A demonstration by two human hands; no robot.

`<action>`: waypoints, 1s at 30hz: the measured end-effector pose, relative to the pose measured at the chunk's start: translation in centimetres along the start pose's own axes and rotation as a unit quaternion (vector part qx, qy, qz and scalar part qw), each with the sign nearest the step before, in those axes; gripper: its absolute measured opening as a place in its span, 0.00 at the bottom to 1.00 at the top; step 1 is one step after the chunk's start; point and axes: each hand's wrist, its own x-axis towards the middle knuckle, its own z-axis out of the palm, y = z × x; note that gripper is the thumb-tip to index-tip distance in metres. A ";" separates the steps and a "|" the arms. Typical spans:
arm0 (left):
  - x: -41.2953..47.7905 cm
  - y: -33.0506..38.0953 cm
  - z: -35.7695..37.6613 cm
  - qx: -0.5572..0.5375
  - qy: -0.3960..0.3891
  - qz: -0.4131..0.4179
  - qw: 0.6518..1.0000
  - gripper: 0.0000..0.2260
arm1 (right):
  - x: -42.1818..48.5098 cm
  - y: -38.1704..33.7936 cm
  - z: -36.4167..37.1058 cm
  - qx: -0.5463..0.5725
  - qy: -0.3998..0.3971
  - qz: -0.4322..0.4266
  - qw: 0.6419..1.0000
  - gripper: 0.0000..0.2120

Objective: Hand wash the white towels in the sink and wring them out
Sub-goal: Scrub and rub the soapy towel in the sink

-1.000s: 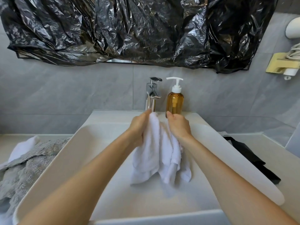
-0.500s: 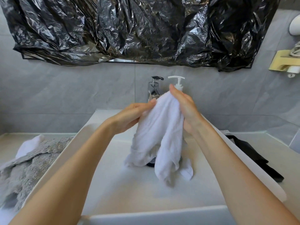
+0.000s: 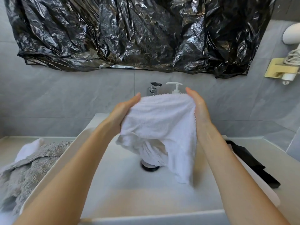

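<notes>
White towel (image 3: pixel 159 127) hides the faucet (image 3: pixel 153 89) spout, the soap dispenser (image 3: pixel 175 86) body and part of the drain (image 3: pixel 149 167). Fingers of both hands lie behind the cloth. Hair dryer (image 3: pixel 292 34) cut off at right edge; grey towel (image 3: pixel 24 172) cut off at left.

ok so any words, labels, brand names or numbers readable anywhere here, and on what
None can be read.
White pump soap dispenser: mostly hidden behind the white terry towel; no label shows.
Chrome tap: no marking visible.
Crinkled black plastic sheet: only glare, no print.
Gold wall holder: no legible text.
</notes>
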 end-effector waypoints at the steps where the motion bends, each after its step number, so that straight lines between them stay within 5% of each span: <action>1: 0.1 0.1 0.1 0.000 0.025 -0.005 1.000 0.22 | 0.2 0.1 0.2 -0.029 0.029 -0.011 0.999 0.20; 3: 0.4 -0.2 0.6 0.001 0.074 -0.022 0.997 0.17 | 0.5 0.5 0.8 -0.091 0.089 -0.047 0.991 0.18; 6: 0.6 -1.7 2.7 -0.008 0.106 -0.033 0.994 0.12 | 0.6 2.6 3.1 -0.168 0.079 -0.058 0.981 0.11; 8: 0.7 -3.4 4.4 -0.009 0.119 -0.035 0.992 0.11 | -0.1 4.6 4.7 -0.235 0.076 -0.024 0.969 0.15; 11: 0.6 -5.4 6.1 0.013 0.155 -0.044 0.987 0.12 | -0.6 6.4 4.9 -0.335 0.182 -0.081 0.921 0.23; 18: -0.6 -6.2 7.9 0.088 0.099 -0.030 0.991 0.11 | 0.9 6.0 2.8 -0.348 0.297 -0.056 0.887 0.20; 21: -0.1 -4.9 7.5 0.052 0.106 -0.014 0.993 0.12 | 1.6 4.9 1.3 -0.243 0.263 -0.021 0.933 0.15; 25: 0.9 -3.4 4.4 -0.014 0.196 0.009 0.981 0.15 | 0.2 3.5 2.3 -0.145 0.122 -0.045 0.981 0.11; 28: 1.3 -4.0 2.9 -0.034 0.190 -0.012 0.981 0.18 | -0.6 5.2 4.6 -0.186 0.060 -0.036 0.980 0.14; 30: 1.4 -4.6 3.4 -0.046 0.168 -0.045 0.984 0.19 | -0.6 7.2 5.7 -0.304 0.099 -0.075 0.945 0.19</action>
